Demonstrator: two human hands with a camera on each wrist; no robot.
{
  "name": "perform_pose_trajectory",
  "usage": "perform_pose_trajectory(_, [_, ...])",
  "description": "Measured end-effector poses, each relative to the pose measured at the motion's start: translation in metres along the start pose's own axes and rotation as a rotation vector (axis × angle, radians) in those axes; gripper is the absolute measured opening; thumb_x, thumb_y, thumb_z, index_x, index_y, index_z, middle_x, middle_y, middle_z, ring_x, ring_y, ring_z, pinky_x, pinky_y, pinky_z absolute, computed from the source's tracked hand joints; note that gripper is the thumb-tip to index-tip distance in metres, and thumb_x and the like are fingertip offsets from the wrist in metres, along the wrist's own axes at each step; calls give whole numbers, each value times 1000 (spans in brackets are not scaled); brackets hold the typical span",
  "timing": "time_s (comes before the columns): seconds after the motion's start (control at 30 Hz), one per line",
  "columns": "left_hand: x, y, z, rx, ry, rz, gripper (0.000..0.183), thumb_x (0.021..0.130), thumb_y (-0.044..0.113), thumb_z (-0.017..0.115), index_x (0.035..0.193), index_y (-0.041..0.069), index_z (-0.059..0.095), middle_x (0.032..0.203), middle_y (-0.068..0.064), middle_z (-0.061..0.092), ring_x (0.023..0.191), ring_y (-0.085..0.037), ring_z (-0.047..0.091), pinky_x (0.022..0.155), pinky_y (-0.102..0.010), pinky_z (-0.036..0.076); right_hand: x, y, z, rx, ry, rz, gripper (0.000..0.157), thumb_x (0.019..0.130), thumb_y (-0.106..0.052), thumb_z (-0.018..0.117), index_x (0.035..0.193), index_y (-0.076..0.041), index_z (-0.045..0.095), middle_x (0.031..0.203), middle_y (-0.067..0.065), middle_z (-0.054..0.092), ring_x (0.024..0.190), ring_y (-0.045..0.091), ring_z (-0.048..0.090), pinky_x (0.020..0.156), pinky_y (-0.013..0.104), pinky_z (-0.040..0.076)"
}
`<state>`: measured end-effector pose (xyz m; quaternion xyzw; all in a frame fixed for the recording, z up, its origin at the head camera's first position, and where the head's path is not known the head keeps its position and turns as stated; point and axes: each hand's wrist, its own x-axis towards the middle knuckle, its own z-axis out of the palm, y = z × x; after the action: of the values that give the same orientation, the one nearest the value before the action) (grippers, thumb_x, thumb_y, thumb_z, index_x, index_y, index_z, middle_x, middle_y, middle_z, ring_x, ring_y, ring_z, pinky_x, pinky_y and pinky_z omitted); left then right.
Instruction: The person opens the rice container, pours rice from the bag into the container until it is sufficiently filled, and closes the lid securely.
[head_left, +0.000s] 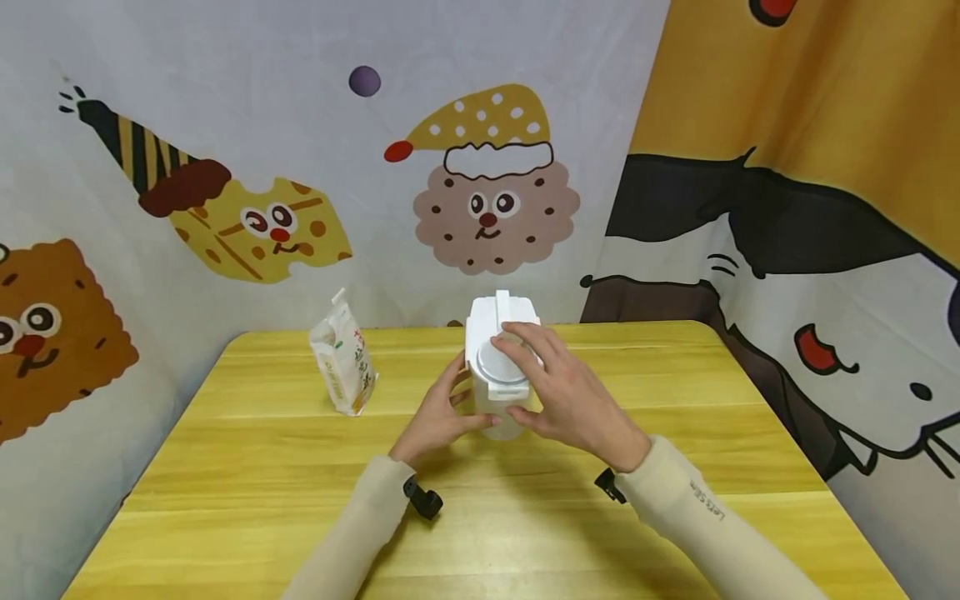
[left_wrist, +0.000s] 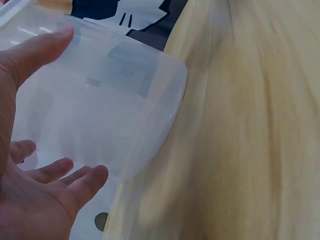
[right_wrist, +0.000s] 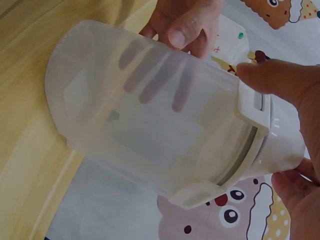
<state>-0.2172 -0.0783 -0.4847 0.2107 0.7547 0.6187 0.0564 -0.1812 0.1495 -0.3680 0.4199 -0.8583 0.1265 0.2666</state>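
Near twelve o'clock on a yellow wooden table (head_left: pixel 225 517), in the head view: a tall, translucent container (right_wrist: pixel 150 130), upright, with a white lid (head_left: pixel 498 362) on top and a white clasp (right_wrist: pixel 255 102) on the lid's six o'clock edge. At nine o'clock from it, well apart: a white printed bag (head_left: pixel 341 358), standing with a slight lean. At twelve o'clock beyond the table: a cloth backdrop (head_left: pixel 255 83) with cartoon snacks.

At eight o'clock beside the container: the left hand (head_left: pixel 442 417), wide, with thumb toward the near side and spread fingers behind the wall, visible through it as blurred shapes; firmness of contact impossible to tell. At four o'clock, reaching up over the top: the right hand (head_left: pixel 570 396), holding the lid between a thumb by the clasp and bent fingers on the upper surface.

Probably light for its bulk, with no contents visible; likely smooth, rather slippery plastic, stiff at the lid and slightly springy along the thin walls. Not likely fragile, but tall and perhaps easy to tip. Best steadied low, at nine and three o'clock, with gentle pressure.
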Motion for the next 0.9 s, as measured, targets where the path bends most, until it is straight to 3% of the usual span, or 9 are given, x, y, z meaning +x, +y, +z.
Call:
perform_pose_trajectory(0.4, [-1, 1, 3, -42, 11, -12, 114, 80, 11, 89, 163, 40, 17, 167, 2, 30, 153, -30, 34, 121, -50, 39, 1, -5, 1, -58, 8, 6, 96, 68, -22, 95, 148, -7, 45, 151, 15, 45, 138, 32, 45, 102, 41, 58])
perform_pose_trajectory(0.9, [-2, 0, 3, -55, 8, -38, 114, 79, 13, 90, 162, 42, 17, 167, 5, 29, 154, -27, 33, 122, -49, 38, 6, -13, 7, -246, 40, 4, 92, 66, -28, 95, 141, -1, 48, 144, 19, 52, 128, 35, 53, 108, 40, 54])
